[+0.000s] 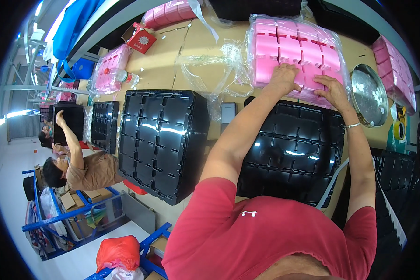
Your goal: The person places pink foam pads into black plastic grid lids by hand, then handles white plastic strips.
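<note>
Both hands, left hand [284,77] and right hand [330,91], press open-palmed on the wrapped pink tray stack [296,51] at the desk's [172,60] far edge, beyond the black tray stack [294,149]. Loose plastic wrap [210,70] may snag, likely dragging pink trays askew.

Factory packing floor; stacked black trays [161,140], wrapped pink parts [296,51], co-worker [86,168] at bench nearby.

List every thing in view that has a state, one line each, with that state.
left hand: open, flat on the pink trays
right hand: open, fingers pressing the pink trays
pink trays: stacked, plastic wrap opened at the near edge
black tray stack: upright stack, uncovered
black tray: empty, under the forearms
metal dish: holds small white pieces
plastic bottle: lying on its side
</note>
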The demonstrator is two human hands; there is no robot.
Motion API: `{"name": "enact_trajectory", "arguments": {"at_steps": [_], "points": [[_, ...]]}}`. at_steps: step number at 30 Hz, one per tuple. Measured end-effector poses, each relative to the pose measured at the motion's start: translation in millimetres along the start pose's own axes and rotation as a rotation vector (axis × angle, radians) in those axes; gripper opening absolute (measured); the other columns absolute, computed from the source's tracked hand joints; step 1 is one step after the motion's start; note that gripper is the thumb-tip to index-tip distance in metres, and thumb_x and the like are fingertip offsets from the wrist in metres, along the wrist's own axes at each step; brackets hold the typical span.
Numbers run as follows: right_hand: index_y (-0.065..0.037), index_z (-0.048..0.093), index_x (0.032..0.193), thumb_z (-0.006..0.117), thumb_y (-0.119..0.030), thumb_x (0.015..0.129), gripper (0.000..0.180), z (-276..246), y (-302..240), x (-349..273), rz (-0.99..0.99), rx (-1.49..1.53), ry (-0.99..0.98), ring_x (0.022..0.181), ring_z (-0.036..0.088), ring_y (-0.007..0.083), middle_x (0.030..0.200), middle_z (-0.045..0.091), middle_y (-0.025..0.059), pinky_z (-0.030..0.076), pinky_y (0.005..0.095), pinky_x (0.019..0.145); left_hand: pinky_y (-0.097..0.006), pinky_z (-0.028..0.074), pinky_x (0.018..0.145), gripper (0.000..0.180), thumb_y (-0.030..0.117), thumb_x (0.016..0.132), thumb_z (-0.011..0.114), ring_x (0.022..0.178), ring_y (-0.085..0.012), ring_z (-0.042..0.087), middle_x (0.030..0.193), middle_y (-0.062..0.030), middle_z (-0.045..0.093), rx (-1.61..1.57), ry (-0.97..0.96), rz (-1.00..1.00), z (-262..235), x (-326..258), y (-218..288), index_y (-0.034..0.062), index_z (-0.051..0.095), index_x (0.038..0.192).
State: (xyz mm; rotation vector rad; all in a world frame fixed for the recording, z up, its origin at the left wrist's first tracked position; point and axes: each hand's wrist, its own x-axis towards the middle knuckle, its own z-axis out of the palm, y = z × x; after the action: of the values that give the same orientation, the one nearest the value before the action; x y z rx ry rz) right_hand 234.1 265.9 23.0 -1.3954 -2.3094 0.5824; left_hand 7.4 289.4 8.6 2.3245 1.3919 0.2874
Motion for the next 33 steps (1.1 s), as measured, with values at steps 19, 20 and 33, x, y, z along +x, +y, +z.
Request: {"name": "enact_trajectory", "arguments": {"at_steps": [19,20,33], "points": [[-0.010,0.070,0.101,0.059,-0.035,0.092,0.029,4.7,35.9,8.1,0.253,0.270,0.071,0.079,0.065,0.0225,0.087,0.069,0.0112,0.049,0.0345,0.075,-0.039,0.039,0.104,0.071,0.043,0.071,0.079,0.121,-0.0333,0.052,0.130,-0.0181,0.056,-0.168,-0.070,-0.020,-7.5,21.7,-4.1,0.0029,0.057,0.126],[-0.010,0.069,0.102,0.059,-0.034,0.092,0.028,2.8,35.6,8.4,0.251,0.269,0.102,0.079,0.065,0.0239,0.087,0.069,0.0116,0.049,0.0346,0.074,-0.038,0.039,0.104,0.070,0.042,0.073,0.078,0.121,-0.0338,0.052,0.129,-0.0183,0.056,-0.177,-0.067,-0.027,-8.8,23.5,-1.1,0.0025,0.057,0.126],[-0.006,0.065,0.098,0.058,-0.008,0.083,0.017,-35.3,-16.8,-51.4,-0.316,-0.477,0.414,0.088,0.065,0.0240,0.094,0.068,0.0103,0.046,0.0374,0.077,-0.056,0.027,0.107,0.033,0.008,0.071,0.060,0.114,-0.0299,0.054,0.102,-0.0111,0.065,0.210,0.744,0.237,4.9,-46.1,30.2,0.0079,0.065,0.104]]}}
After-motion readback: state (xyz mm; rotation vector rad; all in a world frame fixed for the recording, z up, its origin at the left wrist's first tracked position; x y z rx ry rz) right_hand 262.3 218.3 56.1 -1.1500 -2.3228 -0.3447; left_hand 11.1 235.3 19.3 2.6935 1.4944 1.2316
